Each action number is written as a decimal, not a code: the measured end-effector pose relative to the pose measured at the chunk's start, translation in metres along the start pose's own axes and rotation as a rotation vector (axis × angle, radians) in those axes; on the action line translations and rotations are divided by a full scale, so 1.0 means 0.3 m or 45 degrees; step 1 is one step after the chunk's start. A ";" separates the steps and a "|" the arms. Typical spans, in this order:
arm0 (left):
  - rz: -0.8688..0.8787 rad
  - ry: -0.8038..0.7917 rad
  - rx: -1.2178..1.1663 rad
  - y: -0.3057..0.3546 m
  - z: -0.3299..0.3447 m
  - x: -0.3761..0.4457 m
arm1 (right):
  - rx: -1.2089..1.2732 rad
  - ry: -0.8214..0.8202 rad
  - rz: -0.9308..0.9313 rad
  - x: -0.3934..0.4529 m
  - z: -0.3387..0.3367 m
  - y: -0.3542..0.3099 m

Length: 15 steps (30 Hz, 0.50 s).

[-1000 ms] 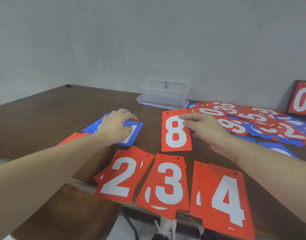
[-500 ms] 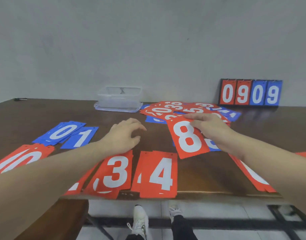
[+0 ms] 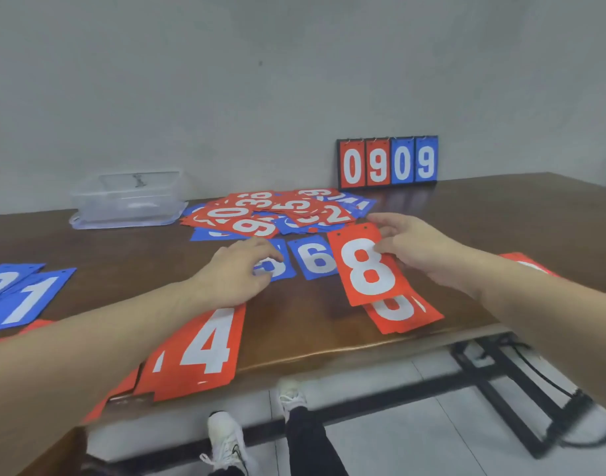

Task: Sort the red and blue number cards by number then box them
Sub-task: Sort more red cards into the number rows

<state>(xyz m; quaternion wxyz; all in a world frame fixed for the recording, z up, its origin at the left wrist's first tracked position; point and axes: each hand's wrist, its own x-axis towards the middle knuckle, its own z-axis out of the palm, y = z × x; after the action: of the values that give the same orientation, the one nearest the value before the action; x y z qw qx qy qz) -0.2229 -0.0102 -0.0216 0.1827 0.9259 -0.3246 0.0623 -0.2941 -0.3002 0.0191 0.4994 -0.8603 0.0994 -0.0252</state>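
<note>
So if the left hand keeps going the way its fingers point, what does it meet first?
The left hand already rests over a blue card; straight on, it would likely meet the blue 6 card first, then the red 8 card. Depth is unclear.

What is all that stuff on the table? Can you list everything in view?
red 8 card: one, red, held in the right hand over another red card at the near edge
red 4 cards: small stack, red, near edge
blue 6 card: one, blue, mid-table
blue 1 card: one, blue, far left, overlapping another blue card
unsorted pile: many, red and blue, behind the hands
plastic box: one, clear, back left
scoreboard: one, reads 0909, by the wall
table: one, dark brown
left hand: resting on a blue card
right hand: pinching the red 8 card
</note>
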 end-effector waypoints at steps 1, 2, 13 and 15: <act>0.024 -0.002 -0.009 0.025 0.008 0.018 | -0.019 0.029 -0.008 -0.005 -0.033 0.016; 0.050 -0.006 -0.015 0.048 0.019 0.038 | -0.056 0.070 -0.020 -0.008 -0.069 0.036; 0.209 -0.068 -0.081 0.311 0.161 0.218 | -0.154 0.305 0.087 -0.043 -0.388 0.315; 0.225 -0.100 -0.102 0.340 0.179 0.240 | -0.154 0.326 0.078 -0.042 -0.403 0.342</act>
<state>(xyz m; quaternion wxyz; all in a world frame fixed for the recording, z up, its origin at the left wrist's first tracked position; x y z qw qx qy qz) -0.2304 -0.1459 -0.0242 0.2005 0.8874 -0.4142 0.0289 -0.3387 -0.4504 -0.0084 0.4304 -0.8752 0.1897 -0.1134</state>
